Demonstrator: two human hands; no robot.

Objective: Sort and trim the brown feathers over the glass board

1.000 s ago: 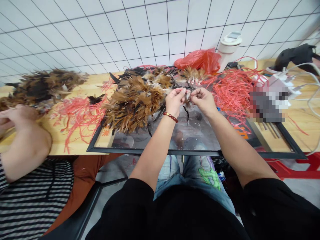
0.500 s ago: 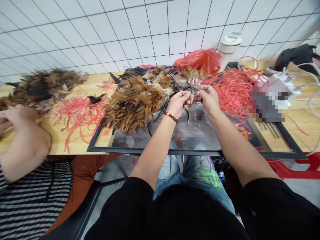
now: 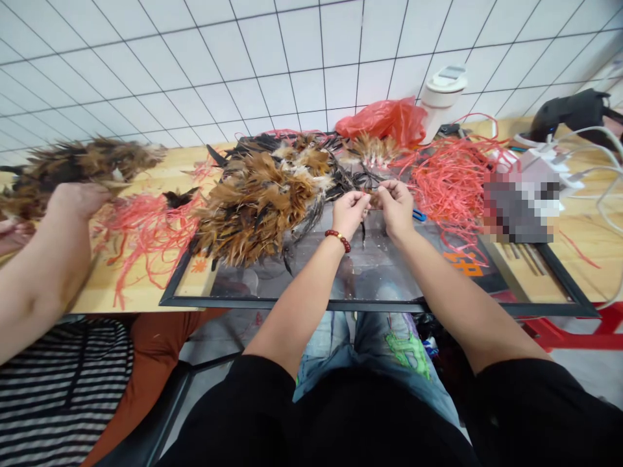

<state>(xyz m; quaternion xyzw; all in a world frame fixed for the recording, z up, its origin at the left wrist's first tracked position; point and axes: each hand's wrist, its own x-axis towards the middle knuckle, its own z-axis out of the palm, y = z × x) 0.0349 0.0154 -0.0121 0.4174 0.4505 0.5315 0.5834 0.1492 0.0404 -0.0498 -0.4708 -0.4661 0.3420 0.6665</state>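
My left hand (image 3: 350, 213), with a dark red bead bracelet (image 3: 337, 239) at its wrist, pinches with thumb and fingertips. Facing it, my right hand (image 3: 396, 209) is closed in a pinch too. Small brown feathers (image 3: 374, 197) show between the two sets of fingertips, and how many there are I cannot tell. Left of my hands spreads a large pile of brown and black feathers (image 3: 263, 207). Just behind them lie dark feathers (image 3: 353, 180) and a bunch of lighter brown feathers (image 3: 372, 150). A blue-handled tool (image 3: 419, 215) lies beside my right hand, partly covered.
A black-framed glass panel (image 3: 292, 303) lies under my hands. Shredded pink plastic strips (image 3: 450, 181) heap on the right, more (image 3: 150, 227) on the left. A red plastic bag (image 3: 384, 121), white tumbler (image 3: 442, 100) and cables stand behind. A co-worker's arm (image 3: 53, 253) reaches in at left.
My hands have come slightly nearer, both still pinching. The blue-handled tool now shows beside my right hand. The co-worker's arm has stretched further onto the table.
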